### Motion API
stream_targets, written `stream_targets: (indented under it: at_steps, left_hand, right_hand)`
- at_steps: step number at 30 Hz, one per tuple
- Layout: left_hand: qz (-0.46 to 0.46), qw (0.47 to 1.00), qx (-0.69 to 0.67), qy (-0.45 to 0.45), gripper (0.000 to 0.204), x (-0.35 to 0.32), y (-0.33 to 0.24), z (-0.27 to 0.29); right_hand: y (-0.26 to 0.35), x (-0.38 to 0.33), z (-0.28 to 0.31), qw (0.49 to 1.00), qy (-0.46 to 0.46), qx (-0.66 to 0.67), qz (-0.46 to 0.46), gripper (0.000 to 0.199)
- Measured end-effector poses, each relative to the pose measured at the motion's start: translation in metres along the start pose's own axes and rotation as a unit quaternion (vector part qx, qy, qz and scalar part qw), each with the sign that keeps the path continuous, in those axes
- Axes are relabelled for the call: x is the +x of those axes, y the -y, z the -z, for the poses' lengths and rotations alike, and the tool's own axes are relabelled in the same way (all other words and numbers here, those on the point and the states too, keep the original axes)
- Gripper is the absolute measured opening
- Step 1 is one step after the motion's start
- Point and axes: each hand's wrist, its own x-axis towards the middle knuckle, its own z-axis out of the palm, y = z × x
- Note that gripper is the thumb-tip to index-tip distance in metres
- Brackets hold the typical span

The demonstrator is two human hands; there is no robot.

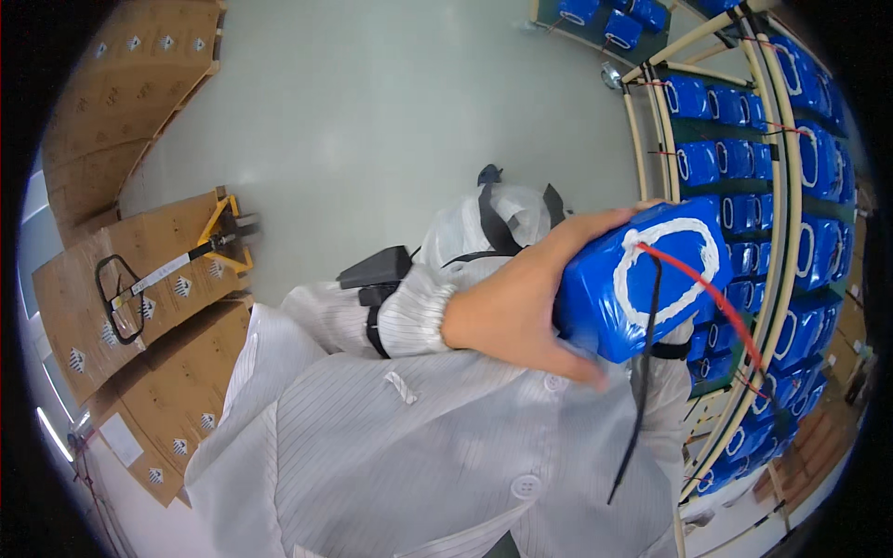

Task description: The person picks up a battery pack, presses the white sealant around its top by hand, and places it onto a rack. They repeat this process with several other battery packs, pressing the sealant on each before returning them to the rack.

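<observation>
My left hand [521, 307] reaches across my front from the left and is closed on a blue shrink-wrapped battery pack [595, 288]. Its thumb lies along the near side and its fingers go over the far side. A ring of white sealant marks the pack's upper face. From that ring come a red wire [702, 286] and a black wire [642, 400], both hanging loose. My right sleeve [672, 372], with a black strap, shows behind the pack; the right hand itself is hidden. A black device [375, 270] is strapped on my left forearm.
On the right stands a tube-frame rack [786, 232] holding rows of similar blue packs [809, 158]. More packs [623, 30] lie on a shelf at the far right. Stacked cartons [130, 298] and a pallet jack [172, 279] stand left. Grey floor [372, 102] stretches ahead.
</observation>
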Motion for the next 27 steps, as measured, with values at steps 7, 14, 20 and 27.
stream_targets:
  at_steps: [7,14,20,27]
  left_hand:
    - [-0.124,0.991,-0.022,-0.039,0.108,0.034,0.009,0.018]
    - [-0.126,0.988,-0.08,0.026,0.094,0.026,0.023,0.04]
    - [-0.145,0.984,-0.063,0.087,0.097,0.016,0.015,0.031]
    - [-0.093,0.986,-0.092,0.104,0.096,0.014,0.009,0.028]
  right_hand:
    - [0.011,-0.05,0.015,0.903,0.131,-0.379,0.155,0.049]
    - [0.005,-0.094,-0.006,0.837,0.137,-0.487,0.209,0.1]
    - [0.058,-0.115,-0.072,0.636,0.184,-0.519,0.541,0.091]
    - [0.034,-0.143,-0.116,0.443,0.163,-0.692,0.546,0.049]
